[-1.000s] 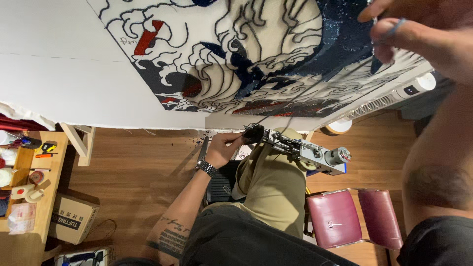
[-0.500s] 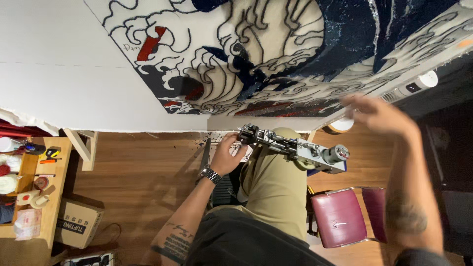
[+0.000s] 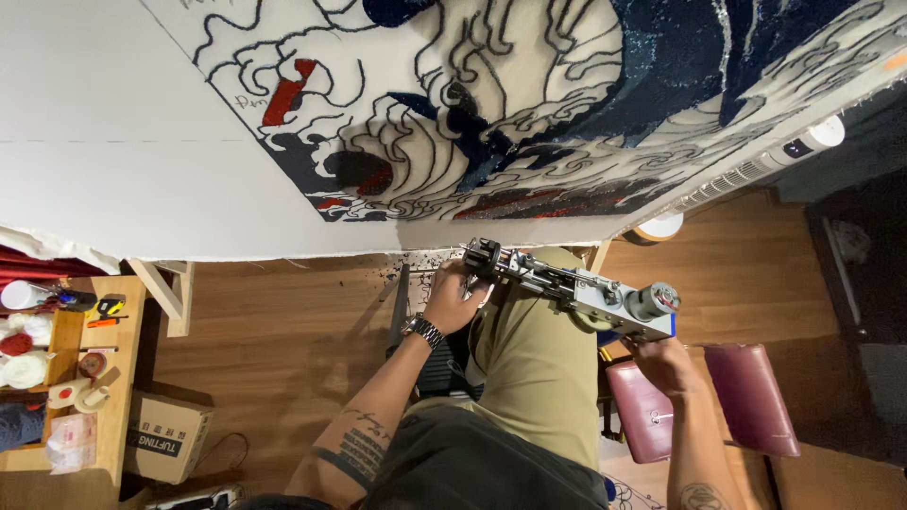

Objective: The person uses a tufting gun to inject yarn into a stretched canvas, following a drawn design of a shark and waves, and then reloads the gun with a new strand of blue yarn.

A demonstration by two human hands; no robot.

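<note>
Head camera looks down on a grey metal tufting gun with a round motor (image 3: 576, 291) lying across the person's lap in khaki trousers (image 3: 534, 368), just below the hanging white cloth tufted with a navy, red and black wave design (image 3: 491, 113). Left hand (image 3: 455, 297) — a metal watch (image 3: 422, 330) on its wrist — curls its fingers around the gun's front end, while the right hand (image 3: 666, 364) grips the rear underside beneath the motor, beside a maroon cushioned stool (image 3: 699, 401) on the wooden floor (image 3: 274, 331).
</note>
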